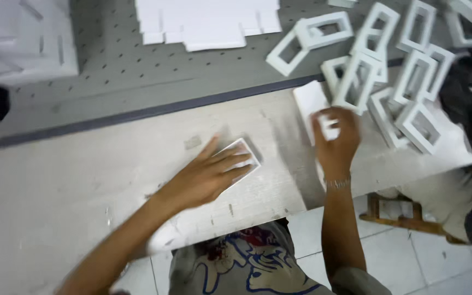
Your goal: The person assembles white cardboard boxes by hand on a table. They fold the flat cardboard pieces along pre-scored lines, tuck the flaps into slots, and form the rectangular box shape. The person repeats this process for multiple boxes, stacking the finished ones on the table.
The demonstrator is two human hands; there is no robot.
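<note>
My left hand [210, 173] lies flat on a small white folded card frame [245, 153] and presses it against the pale worktable [83, 180]. My right hand [336, 136] is further right, its fingers closed around a flat white card piece [311, 101] that sticks up past the fingertips. A thin bracelet circles that wrist. Just beyond my right hand lies a pile of several white rectangular card frames [389, 76].
A stack of flat white card sheets [208, 22] lies on the grey perforated surface [116, 71] at the back. A white block [23, 38] fills the far left corner. Another person's dark hair [468, 104] shows at the right edge. A wooden stool [405, 216] stands on the tiled floor.
</note>
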